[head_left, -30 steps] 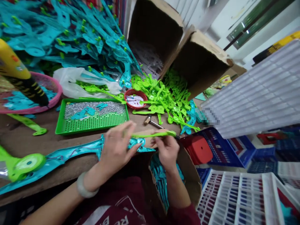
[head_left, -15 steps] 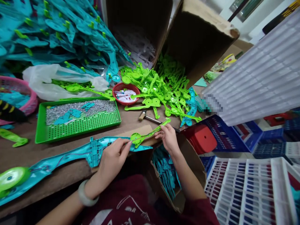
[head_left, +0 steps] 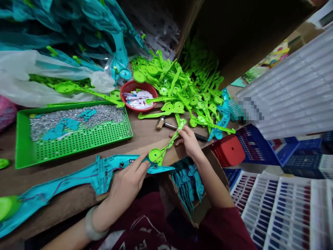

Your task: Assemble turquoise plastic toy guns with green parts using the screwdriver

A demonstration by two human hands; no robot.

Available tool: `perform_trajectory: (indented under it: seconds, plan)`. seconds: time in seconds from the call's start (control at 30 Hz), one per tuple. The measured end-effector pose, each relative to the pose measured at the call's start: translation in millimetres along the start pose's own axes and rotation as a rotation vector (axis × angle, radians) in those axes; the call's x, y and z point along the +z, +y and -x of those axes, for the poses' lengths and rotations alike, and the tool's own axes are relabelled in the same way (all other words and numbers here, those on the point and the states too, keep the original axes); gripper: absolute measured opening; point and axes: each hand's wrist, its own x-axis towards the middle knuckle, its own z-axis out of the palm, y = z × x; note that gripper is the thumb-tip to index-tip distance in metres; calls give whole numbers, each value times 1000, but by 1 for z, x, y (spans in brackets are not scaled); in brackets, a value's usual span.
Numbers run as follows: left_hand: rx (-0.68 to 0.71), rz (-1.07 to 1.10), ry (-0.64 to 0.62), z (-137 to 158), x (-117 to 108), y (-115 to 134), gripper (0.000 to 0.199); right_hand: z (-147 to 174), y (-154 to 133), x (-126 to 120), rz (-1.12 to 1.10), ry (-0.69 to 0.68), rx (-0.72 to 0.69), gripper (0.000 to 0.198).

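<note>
Your right hand [head_left: 187,139] pinches a green piece [head_left: 158,155]; your left hand [head_left: 128,180], grip unclear, overlaps blue casing [head_left: 75,182] along the desk's [head_left: 61,169] near edge.

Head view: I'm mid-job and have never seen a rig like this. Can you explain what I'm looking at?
There is no machine here: these are a person's two bare hands. All the pictures come from one camera worn on that person's head, looking forward and down.

The right hand holds a slim green piece with a round disc at its near end. The left hand lies over a long teal part, fingertips close to that disc.

Also on the table are a green tray of small metal bits and flat teal pieces, a red basket, a hammer and a heap of green parts.
</note>
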Motion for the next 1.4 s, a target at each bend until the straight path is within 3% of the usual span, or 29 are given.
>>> perform_trajectory:
  seconds: [0.13,0.53,0.6,0.7,0.77,0.83,0.9,1.1,1.3,1.4]
  plan:
    - [32,59,-17,10,-6,0,19,9,7,1,-30,-60,140,28]
    - [74,122,32,8,-18,9,17,26,15,-6,117,-86,202,29]
    - [101,55,38,9,-16,7,20,30,16,-5,289,-12,88,28]
    - [145,0,44,10,-13,4,22,46,17,-1,628,195,-351,22]
    - [182,-14,28,10,-12,2,25,61,19,3,785,78,-606,13]
    - [203,-12,11,9,-11,1,27,72,21,7,856,-196,-715,12]
    - [222,31,5,9,-11,1,25,78,24,8,872,-351,-746,19]
    - [359,54,-24,10,-9,-1,22,71,34,7,800,-332,-717,13]
    - [222,141,-31,9,-10,-8,28,66,32,12,879,-360,-660,11]
    - [209,57,-59,7,-13,-5,35,67,26,20,960,-342,-617,14]
